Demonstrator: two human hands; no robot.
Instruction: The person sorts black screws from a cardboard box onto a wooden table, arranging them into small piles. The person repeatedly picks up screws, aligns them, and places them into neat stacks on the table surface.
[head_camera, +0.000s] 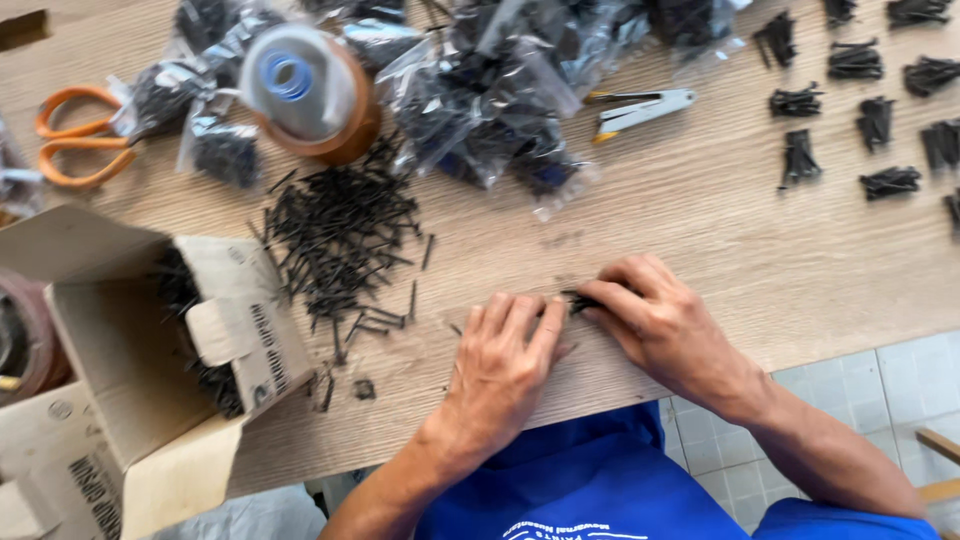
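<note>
Two hands on the wooden table (700, 230) — left hand (503, 368) flat, fingers together; right hand (655, 320) pinching a small bundle of black screws (580, 300) near the front edge. Loose screw pile (340, 235) and open cardboard box (130, 350) lie to the left.

Screws (580, 300) mostly hidden under hands; scissors (75, 135) partly bag-covered.

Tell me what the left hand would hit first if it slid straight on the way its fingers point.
Probably the small bunch of black screws pinched by the right hand; the left hand points up-right at it, fingertips nearly touching.
</note>
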